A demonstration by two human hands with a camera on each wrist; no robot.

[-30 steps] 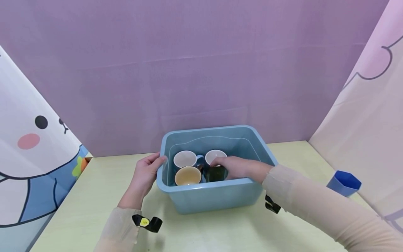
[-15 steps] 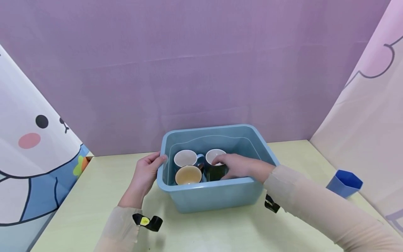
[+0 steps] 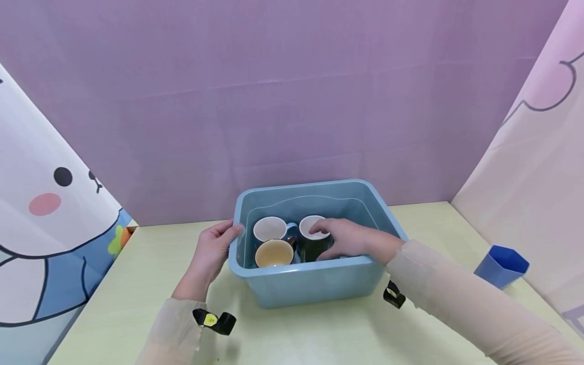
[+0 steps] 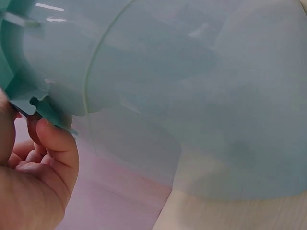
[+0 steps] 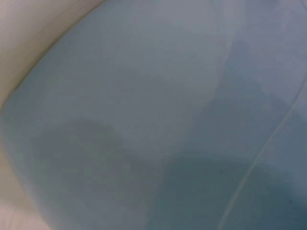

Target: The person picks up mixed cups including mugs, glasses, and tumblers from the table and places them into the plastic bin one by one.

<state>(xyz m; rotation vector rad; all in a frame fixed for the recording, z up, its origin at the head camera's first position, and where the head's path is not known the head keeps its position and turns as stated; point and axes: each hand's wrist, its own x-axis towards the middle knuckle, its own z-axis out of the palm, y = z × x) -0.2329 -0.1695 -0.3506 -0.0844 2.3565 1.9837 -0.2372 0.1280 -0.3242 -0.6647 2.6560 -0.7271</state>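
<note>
A light blue plastic tub [image 3: 315, 284] stands on the table with several mugs upright inside. My left hand [image 3: 211, 253] grips the tub's left rim, thumb over the top; the left wrist view shows this hand [image 4: 43, 172] with curled fingers at the rim from outside. My right hand [image 3: 349, 238] reaches over the front right of the tub, thumb and fingers spread apart beside a dark green mug [image 3: 312, 249]. Behind that is a white-lined mug [image 3: 311, 223]. To the left are another white-lined mug [image 3: 270, 229] and a cream-lined mug [image 3: 275, 253]. The right wrist view shows only tub wall [image 5: 120, 96].
A blue hexagonal cup [image 3: 502, 266] stands at the table's right side. The pale table [image 3: 283, 334] meets a purple cloth backdrop [image 3: 292, 101], with printed cloths on both sides.
My right hand has loosened from the dark green mug and lifted slightly up and right, its fingers spreading. The left hand keeps its grip on the rim.
</note>
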